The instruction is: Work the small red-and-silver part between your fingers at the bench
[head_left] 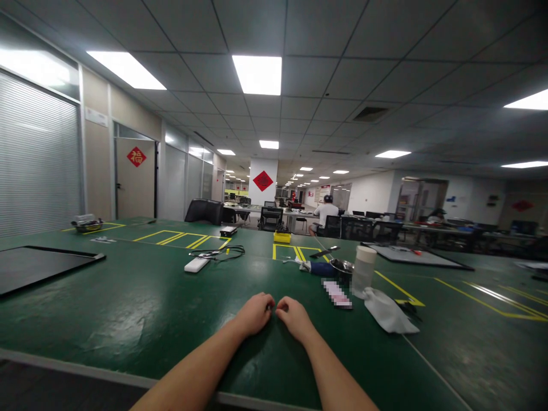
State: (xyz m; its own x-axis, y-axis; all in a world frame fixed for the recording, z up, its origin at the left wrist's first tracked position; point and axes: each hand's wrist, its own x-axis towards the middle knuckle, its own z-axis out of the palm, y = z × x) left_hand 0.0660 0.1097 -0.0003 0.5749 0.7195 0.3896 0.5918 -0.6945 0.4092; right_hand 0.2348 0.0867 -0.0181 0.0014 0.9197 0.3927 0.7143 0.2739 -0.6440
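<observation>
My left hand [256,313] rests low over the green table [141,319], its fingers curled inward. A small dark spot shows by its fingertips, too small to name. Just to its right, my right hand [295,317] is closed too, thumb and fingers bent together. A narrow gap separates the two hands. Whatever lies inside the fingers is hidden. Nearest to the right hand is a pixelated pinkish flat card-like thing [337,294]. Farther off to the left lies a white power strip or box [197,264] with a dark cable [222,253].
On the right stand a cloudy cylindrical container [363,271], a crumpled white bag [389,313], a metal bowl [342,266] and a dark blue rolled item [322,269]. Black trays lie left [43,265] and right [422,255]. A person [327,213] sits farther back.
</observation>
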